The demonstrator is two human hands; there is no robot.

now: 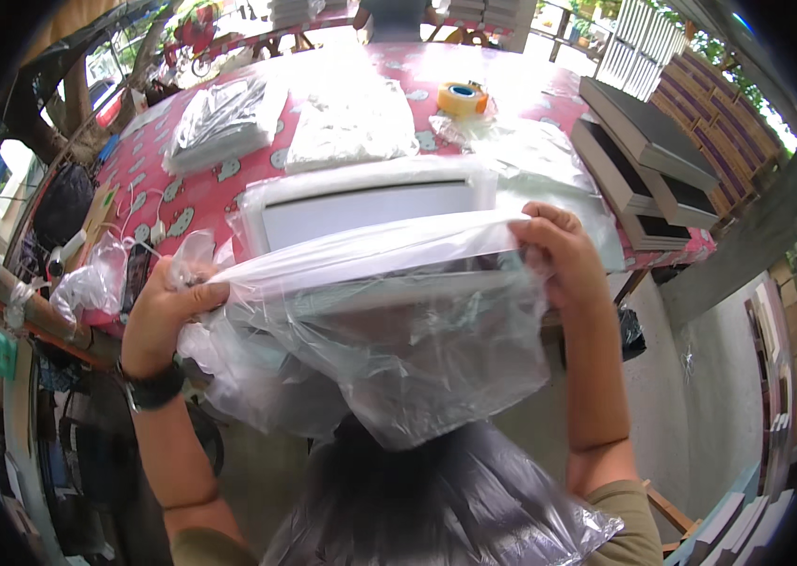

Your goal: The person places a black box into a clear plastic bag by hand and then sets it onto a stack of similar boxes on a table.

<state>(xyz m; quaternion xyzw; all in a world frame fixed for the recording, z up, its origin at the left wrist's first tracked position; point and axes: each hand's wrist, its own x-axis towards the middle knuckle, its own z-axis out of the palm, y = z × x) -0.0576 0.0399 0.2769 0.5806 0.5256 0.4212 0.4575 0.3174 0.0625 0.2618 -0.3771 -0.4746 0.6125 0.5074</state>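
**A:** What does the head view show in front of the person?

**B:** Both hands hold up a clear plastic bag (389, 330) at the near edge of a bench (229, 193) with a pink patterned cover. The left hand (165, 316) is clamped on the bag's left upper corner, fingers curled shut over bunched plastic. The right hand (559, 255) pinches the bag's right upper rim, fingers closed on the film.

**A:** Which way does the bag run?

**B:** Its mouth stretches left to right between the two hands, and that is its long axis. The body of the bag hangs down toward the person, ending in a loose point over a dark plastic sheet (436, 500) at the lower edge.

**A:** Is anything at the mouth?

**B:** A white flat frame (365, 203) lies on the bench just behind the bag's rim, its long side also running left to right. Its near edge shows through the plastic; whether it is already inside, I cannot tell.

**A:** What crowds the space around?

**B:** Beyond the frame lie a white folded bundle (347, 123) and a grey wrapped packet (224, 123). A roll of tape (462, 98) sits farther back. Dark flat frames (648, 160) are stacked at the bench's right edge, near the right hand. Crumpled clear plastic (87, 283) lies just left of the left hand. A bare strip of bench shows between the white frame and the bundles.
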